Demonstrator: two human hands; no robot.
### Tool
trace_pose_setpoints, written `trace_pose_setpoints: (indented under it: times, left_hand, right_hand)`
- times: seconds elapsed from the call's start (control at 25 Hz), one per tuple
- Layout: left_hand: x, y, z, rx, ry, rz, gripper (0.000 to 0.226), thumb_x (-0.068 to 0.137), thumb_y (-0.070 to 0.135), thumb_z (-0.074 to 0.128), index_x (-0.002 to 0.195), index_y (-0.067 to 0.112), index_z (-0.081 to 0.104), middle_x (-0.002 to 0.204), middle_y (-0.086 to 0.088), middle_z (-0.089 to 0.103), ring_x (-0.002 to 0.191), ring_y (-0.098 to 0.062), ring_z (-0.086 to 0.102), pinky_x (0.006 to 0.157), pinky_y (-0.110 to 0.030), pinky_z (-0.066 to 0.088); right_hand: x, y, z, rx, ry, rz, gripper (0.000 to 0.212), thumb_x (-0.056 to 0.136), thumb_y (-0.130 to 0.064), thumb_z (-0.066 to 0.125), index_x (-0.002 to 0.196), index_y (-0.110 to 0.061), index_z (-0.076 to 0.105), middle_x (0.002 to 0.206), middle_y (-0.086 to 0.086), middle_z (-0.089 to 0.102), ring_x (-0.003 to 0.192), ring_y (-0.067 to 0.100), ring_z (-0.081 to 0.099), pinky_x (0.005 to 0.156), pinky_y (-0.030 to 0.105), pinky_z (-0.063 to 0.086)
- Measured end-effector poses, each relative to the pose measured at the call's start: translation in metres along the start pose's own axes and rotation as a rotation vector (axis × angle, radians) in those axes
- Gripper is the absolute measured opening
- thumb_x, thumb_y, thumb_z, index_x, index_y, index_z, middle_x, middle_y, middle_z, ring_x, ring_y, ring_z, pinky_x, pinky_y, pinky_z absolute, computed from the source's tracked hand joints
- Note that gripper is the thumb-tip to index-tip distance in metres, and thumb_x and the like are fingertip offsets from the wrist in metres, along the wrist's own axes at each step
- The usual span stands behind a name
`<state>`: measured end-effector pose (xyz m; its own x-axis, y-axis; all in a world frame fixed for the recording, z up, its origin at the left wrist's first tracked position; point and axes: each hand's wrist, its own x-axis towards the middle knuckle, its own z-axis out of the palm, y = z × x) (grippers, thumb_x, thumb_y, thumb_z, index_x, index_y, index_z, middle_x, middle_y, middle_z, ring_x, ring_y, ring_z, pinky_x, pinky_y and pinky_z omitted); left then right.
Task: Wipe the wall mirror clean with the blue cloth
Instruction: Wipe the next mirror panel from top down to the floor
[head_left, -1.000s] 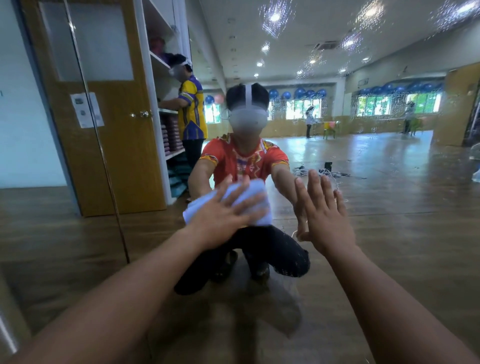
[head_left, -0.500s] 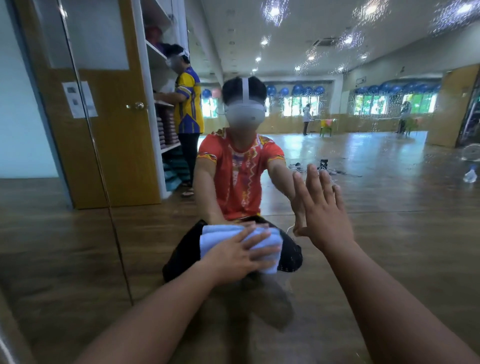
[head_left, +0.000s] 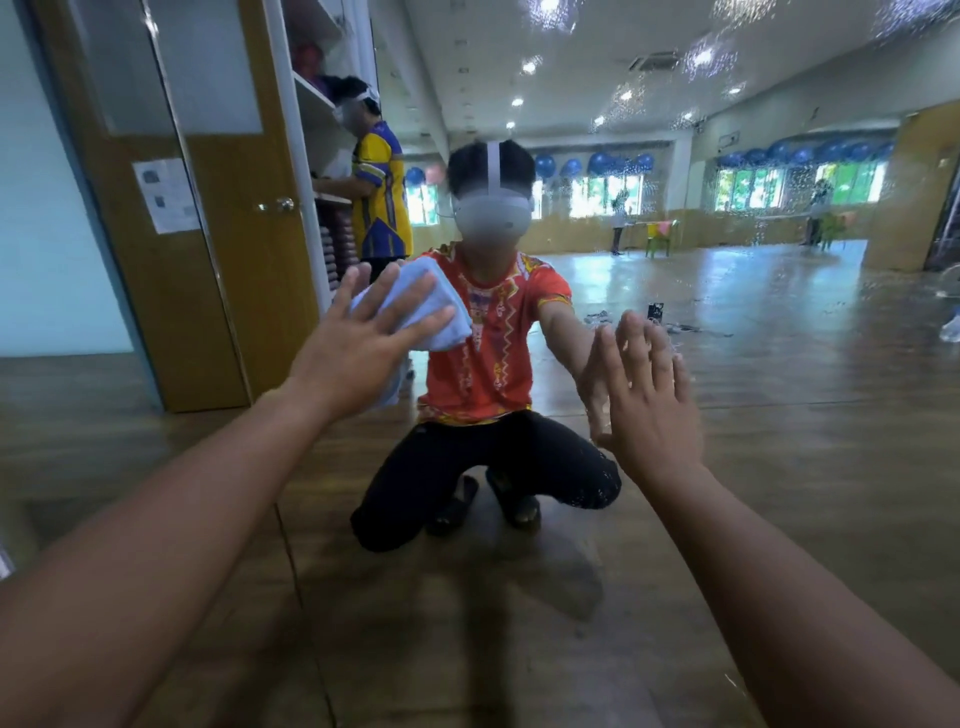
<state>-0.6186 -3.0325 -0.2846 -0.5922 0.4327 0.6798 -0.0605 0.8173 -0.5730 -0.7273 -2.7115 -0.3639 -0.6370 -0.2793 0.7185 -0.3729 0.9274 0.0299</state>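
While the left hand (head_left: 358, 358) presses the blue cloth (head_left: 452, 335) with spread fingers (head_left: 387, 291), the flat right hand (head_left: 652, 400) may smudge the wall mirror (head_left: 805, 441).

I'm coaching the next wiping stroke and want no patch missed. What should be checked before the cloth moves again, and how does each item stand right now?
1. Folded light-blue cloth lies flat against the wall mirror: ok.
2. Left hand presses the cloth with straight, spread fingers: ok.
3. Right hand is braced flat on the glass, apart from the cloth: ok.
4. Glass free of droplets: not ok; water specks dot the upper right.
5. Cloth clean enough to go on wiping: cannot tell.
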Motion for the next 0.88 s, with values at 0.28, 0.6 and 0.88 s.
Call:
trace_pose_setpoints:
  times: [0.28,0.6,0.88]
  left_hand:
    - [-0.024,0.04,0.03,-0.042,0.1,-0.053,0.071,0.089,0.005,0.048,0.157,0.017,0.03,0.164,-0.019,0.019,0.15,-0.048,0.012,0.121,-0.058,0.018]
    - [-0.139,0.073,0.089,-0.07,-0.022,0.298,0.061,0.095,0.008,0.038,0.154,0.021,0.037,0.161,-0.008,0.033,0.148,-0.038,0.03,0.113,-0.056,0.033]
    - [-0.11,-0.032,0.044,0.027,0.048,0.225,0.074,0.086,0.0,0.053,0.155,0.018,0.036,0.163,-0.015,0.025,0.149,-0.043,0.022,0.122,-0.057,0.016]
  right_hand:
    - [-0.009,-0.06,0.0,0.046,-0.023,-0.228,0.139,0.059,-0.049,0.094,0.164,-0.023,0.007,0.17,0.012,-0.012,0.156,0.036,-0.011,0.125,0.056,0.014]
    - [-0.007,-0.087,0.046,0.009,0.042,-0.198,0.147,0.058,-0.032,0.087,0.159,-0.03,-0.02,0.17,0.014,-0.01,0.156,0.039,-0.004,0.125,0.056,0.013]
    - [-0.005,-0.089,0.05,-0.019,-0.019,-0.182,0.158,0.049,-0.042,0.094,0.161,-0.028,-0.016,0.168,0.017,-0.018,0.153,0.042,-0.019,0.124,0.06,0.002]
